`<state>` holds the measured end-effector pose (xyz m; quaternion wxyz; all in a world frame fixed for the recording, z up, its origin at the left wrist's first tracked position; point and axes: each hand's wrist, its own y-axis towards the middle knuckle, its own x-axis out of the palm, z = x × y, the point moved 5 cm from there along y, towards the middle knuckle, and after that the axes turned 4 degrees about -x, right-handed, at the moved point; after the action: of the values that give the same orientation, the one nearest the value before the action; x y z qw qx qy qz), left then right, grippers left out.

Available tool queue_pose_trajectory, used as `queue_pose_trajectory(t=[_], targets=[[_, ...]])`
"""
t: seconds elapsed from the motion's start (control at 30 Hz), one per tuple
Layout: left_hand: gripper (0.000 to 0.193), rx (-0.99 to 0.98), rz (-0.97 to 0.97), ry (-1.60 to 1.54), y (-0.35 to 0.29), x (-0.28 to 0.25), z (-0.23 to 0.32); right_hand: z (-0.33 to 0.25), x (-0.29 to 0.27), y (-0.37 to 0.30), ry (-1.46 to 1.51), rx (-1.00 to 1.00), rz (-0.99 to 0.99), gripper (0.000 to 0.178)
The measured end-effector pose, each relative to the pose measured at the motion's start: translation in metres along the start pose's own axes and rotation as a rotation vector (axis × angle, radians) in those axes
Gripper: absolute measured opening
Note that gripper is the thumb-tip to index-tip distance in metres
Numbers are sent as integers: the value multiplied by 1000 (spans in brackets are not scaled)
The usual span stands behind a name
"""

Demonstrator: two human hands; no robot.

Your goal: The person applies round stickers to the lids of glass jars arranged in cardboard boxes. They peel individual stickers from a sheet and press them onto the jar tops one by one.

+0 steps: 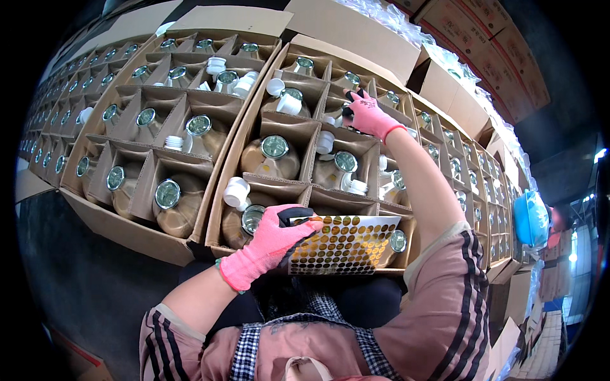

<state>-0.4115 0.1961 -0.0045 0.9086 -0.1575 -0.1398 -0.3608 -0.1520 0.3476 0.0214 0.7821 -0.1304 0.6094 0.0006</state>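
Observation:
My left hand (270,249), in a pink glove with black fingertips, is closed on a sheet of round gold stickers (343,244), held low over the near edge of an open carton (251,181). Part of the sheet's backing shows white. My right hand (368,117), gloved alike, reaches into the carton's far part with its fingers apart, beside a bottle (351,79). Whether its fingertips touch a bottle is hidden. Rounded bottles with silvery-green tops, such as this bottle (274,147), stand in cardboard compartments. Loose white caps (237,191) lie among them.
A similar divided carton (143,190) of bottles stands to the left, with more beyond it. Further cartons (473,165) line the right side. Clear plastic wrap (387,19) fills boxes at the back. A blue bag (531,218) is at far right, and stacked cartons (483,51) stand behind.

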Motion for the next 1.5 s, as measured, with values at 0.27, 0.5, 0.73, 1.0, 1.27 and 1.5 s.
queue_pose_trajectory(t=[0.27, 0.5, 0.73, 1.0, 1.27, 1.5], targets=[[13, -11, -44, -22, 0, 1, 2, -9, 14, 19, -144, -77, -122, 31], [14, -7, -48, 0, 1, 1, 0, -11, 21, 27, -242, -131, -78, 31], [15, 3, -47, -4, 1, 0, 2, -18, 11, 27, -301, -103, -19, 38], [14, 12, -31, -50, 3, 4, 3, 18, -31, -11, 281, 143, 537, 32], [15, 100, 31, 44, -6, -8, 1, -113, -126, -174, 633, -138, 101, 30], [16, 103, 18, 61, -5, 0, 0, -130, -87, -202, 533, -224, 246, 18]])
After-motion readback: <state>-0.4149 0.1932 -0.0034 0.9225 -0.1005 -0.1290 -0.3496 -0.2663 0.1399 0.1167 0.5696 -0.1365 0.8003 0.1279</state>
